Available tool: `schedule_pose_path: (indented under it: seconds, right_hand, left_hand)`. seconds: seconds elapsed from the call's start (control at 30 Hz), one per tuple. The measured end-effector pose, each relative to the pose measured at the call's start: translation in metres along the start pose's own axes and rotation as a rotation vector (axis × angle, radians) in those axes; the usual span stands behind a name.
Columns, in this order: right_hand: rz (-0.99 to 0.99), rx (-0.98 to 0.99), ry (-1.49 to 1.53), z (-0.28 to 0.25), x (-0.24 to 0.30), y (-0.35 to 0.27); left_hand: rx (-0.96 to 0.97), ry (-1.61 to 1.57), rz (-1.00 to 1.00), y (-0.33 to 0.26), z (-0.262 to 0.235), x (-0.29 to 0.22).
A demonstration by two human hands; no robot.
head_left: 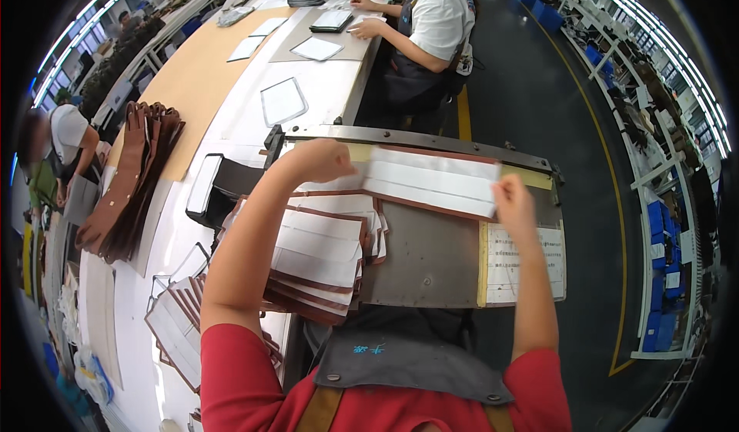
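A white-faced rectangular panel with brown edges is held over the far part of a grey metal work plate. My right hand pinches the panel's right end between thumb and fingers. At its left end, my left hand is closed, knuckles up and slightly blurred; whether its fingertips grip the panel is hidden. Below my left forearm lies a fanned stack of similar white panels with brown borders, overlapping the plate's left side.
Brown leather-like strips are heaped on the long white table at left. A black-edged box stands beside the plate. A written sheet lies at the plate's right. A co-worker sits at the far table; blue bins line the right shelving.
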State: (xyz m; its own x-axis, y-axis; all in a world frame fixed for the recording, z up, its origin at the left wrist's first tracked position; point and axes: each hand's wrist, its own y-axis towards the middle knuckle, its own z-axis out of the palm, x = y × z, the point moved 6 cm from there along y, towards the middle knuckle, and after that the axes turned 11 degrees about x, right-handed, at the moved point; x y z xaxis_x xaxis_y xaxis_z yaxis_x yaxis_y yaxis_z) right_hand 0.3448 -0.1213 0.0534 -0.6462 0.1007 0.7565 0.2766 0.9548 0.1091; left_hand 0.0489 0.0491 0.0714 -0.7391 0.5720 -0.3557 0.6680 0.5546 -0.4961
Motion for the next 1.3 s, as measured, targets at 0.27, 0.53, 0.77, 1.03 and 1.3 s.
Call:
schedule_pose_path:
  seconds: [0.27,0.53,0.77,1.03,1.3]
  right_hand:
    - [0.165,-0.109,-0.369,-0.122,-0.05,-0.087]
    - [-0.24,0.476,0.116,0.086,0.104,-0.037]
    - [-0.077,0.602,0.396,0.14,0.129,-0.003]
    - [0.117,0.268,0.36,0.075,0.038,0.061]
    - [0.079,0.144,0.248,0.069,0.003,0.069]
  left_hand:
    - [0.344,0.054,0.186,-0.02,0.058,-0.019]
    - [0.003,-0.209,0.245,-0.051,0.052,-0.013]
    - [-0.39,-0.296,0.447,-0.063,0.019,-0.019]
    - [-0.57,0.098,0.087,-0.015,0.042,-0.005]
    - [-0.406,0.293,0.423,-0.05,0.088,-0.077]
